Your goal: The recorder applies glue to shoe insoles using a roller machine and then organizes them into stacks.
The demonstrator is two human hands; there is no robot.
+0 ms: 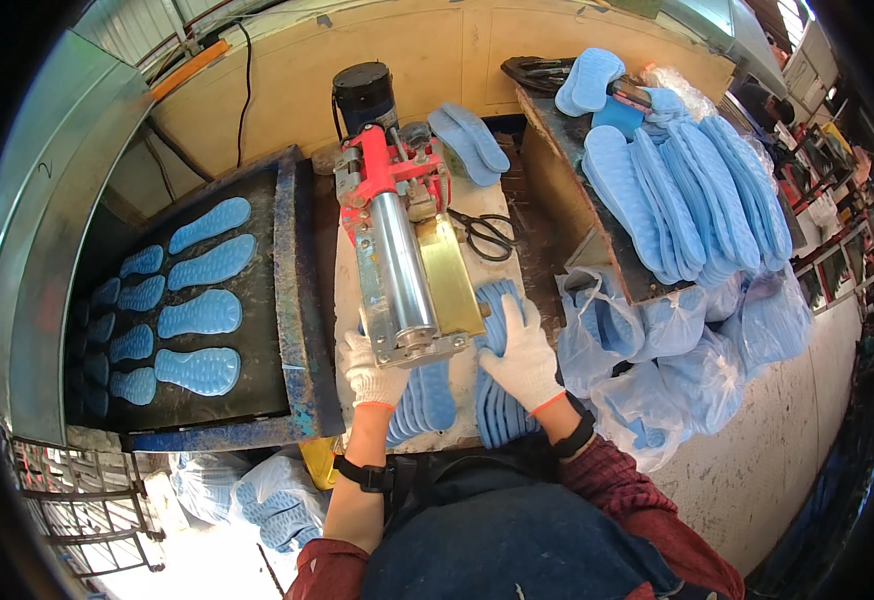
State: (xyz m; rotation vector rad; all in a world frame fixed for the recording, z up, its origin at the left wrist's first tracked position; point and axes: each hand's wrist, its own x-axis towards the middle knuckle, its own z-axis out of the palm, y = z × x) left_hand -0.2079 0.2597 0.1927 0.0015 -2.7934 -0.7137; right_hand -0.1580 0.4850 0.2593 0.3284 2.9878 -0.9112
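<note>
My left hand (372, 372), in a white knit glove, rests against the near left end of a small roller machine (404, 262) with a steel cylinder, brass plate and red frame. It touches a fanned pile of blue insoles (429, 400) under the machine's front. Beside the brass plate, my right hand (522, 350), also gloved, lies flat with fingers spread on a second stack of blue insoles (499, 410). Neither hand closes around anything that I can see.
A dark conveyor belt (257, 340) at left carries rows of blue insoles (202, 315). Black scissors (487, 235) lie behind the machine. At right, a wooden shelf (567, 190) holds a long row of blue insoles (697, 195), with plastic bags of insoles (677, 350) below.
</note>
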